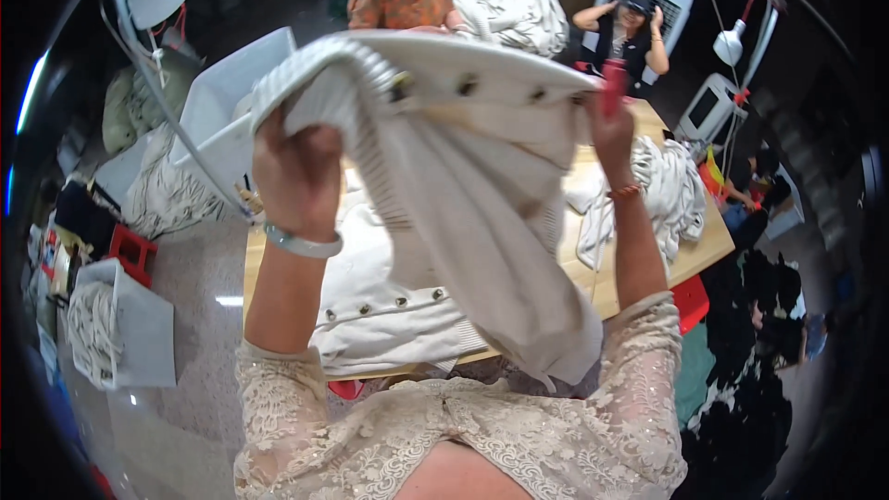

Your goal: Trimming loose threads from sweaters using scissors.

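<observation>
The left hand (294, 176) was closed tight on one end of a cream knitted cardigan with small dark buttons (463, 185), and the right hand (607, 125) pinched its other end next to a small red tool (614, 85). The cardigan hung high above the wooden table (690, 255). Under it, on the table, lay another cream buttoned top (380, 306), and a pile of white cloth (671, 190) sat at the table's right side.

Cream buttoned garment (482, 185) aloft between left hand (298, 176) and right hand (609, 125), above wooden table (694, 250) with another cream garment (380, 306)
</observation>
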Demonstrator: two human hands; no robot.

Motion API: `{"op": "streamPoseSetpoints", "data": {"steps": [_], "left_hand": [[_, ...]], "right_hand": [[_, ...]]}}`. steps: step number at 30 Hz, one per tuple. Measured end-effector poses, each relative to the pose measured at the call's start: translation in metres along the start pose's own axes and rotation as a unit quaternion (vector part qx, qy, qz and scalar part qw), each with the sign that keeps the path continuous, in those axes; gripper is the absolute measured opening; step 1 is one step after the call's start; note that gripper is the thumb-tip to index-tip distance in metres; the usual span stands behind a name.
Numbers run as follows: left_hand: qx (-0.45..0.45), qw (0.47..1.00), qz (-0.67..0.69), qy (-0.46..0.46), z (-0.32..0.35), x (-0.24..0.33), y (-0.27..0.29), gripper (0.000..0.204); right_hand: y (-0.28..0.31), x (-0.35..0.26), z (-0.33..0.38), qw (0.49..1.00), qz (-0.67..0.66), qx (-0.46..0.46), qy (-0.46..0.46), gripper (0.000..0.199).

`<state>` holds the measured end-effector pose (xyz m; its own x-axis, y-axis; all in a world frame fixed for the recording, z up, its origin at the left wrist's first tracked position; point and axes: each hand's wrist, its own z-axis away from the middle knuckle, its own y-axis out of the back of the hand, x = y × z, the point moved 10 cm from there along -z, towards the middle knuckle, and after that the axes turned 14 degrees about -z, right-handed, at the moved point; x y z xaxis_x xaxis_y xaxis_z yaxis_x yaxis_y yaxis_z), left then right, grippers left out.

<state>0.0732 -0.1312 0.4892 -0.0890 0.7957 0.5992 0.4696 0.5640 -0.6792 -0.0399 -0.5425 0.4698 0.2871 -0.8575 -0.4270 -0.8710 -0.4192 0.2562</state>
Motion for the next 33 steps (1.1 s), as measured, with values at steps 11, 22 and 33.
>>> {"op": "streamPoseSetpoints", "data": {"steps": [11, 22, 33], "left_hand": [[0.344, 0.757, -0.496, 0.251, 0.259, -0.113, 0.418, 0.044], [0.265, 0.818, -0.458, 0.225, 0.215, -0.107, 0.361, 0.057], [0.044, 0.837, -0.539, 0.087, 0.199, -0.106, 0.21, 0.054]], "right_hand": [[-0.266, -0.043, 0.283, 0.83, -0.103, -0.494, -0.237, 0.018], [-0.232, -0.145, 0.369, 0.777, -0.204, -0.542, -0.246, 0.039], [-0.257, -0.184, 0.337, 0.743, -0.382, -0.453, -0.312, 0.018]]}}
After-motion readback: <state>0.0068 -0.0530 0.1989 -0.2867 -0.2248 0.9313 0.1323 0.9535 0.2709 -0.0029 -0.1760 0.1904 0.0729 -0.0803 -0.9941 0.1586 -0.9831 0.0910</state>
